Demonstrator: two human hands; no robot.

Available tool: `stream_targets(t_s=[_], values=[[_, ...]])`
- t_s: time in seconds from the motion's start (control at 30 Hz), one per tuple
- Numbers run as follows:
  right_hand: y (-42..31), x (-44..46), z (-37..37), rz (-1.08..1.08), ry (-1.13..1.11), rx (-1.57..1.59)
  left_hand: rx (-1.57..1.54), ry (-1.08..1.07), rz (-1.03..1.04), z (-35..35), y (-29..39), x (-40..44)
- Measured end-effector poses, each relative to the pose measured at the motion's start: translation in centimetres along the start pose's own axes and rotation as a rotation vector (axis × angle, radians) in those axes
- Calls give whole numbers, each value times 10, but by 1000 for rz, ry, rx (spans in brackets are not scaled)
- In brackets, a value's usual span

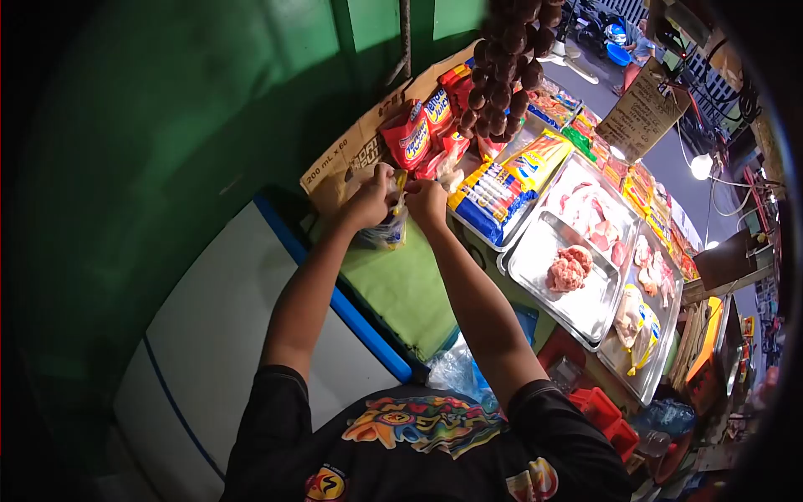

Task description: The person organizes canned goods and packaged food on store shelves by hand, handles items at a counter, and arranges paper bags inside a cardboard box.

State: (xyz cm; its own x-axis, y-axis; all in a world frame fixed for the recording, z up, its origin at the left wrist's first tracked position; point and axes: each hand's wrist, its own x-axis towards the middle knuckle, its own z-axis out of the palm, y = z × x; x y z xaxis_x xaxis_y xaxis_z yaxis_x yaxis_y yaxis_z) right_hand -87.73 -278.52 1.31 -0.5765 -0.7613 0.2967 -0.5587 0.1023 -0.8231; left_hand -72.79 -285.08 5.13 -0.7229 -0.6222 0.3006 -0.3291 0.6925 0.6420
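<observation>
Both arms reach forward over a green surface [397, 289] to a clear plastic bag [390, 230] with dark and yellow contents I cannot make out. My left hand [370, 199] has its fingers closed at the bag's upper part. Just right of it, my right hand [427, 203] has curled fingers pinching at the same bag's top edge. Behind the hands stand red "Tender Juicy" packs [410, 138], against a cardboard box [322, 171]. A blue-and-yellow hotdog pack [489, 199] lies right of my right hand.
A white freezer lid [234, 326] with blue edging is at left. Metal trays hold ground meat [570, 268], meat cuts [585, 209] and a wrapped chicken [633, 322]. Sausage strings [506, 71] hang overhead. A cardboard sign [640, 113] and a lit bulb [701, 166] hang at right.
</observation>
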Motion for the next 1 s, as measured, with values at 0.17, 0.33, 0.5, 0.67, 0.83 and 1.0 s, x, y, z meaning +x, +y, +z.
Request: stream_targets(t_s=[0.17, 0.33, 0.5, 0.67, 0.83, 1.0], values=[[-33, -13, -29, 23, 52, 119, 256, -227, 87, -5, -23, 2], [-69, -13, -61, 12, 96, 143, 781, -199, 69, -23, 31, -6], [-58, 5, -54, -100, -41, 119, 501, 1, 257, 3, -46, 1], [-65, 7, -90, -190, -184, 13, 486, -303, 104, -43, 27, -3], [-40, -30, -141, -121, -174, 181, 90, 46, 50, -50, 47, -54], [33, -148, -211, 119, -64, 111, -357, 342, -55, 4, 62, -144]])
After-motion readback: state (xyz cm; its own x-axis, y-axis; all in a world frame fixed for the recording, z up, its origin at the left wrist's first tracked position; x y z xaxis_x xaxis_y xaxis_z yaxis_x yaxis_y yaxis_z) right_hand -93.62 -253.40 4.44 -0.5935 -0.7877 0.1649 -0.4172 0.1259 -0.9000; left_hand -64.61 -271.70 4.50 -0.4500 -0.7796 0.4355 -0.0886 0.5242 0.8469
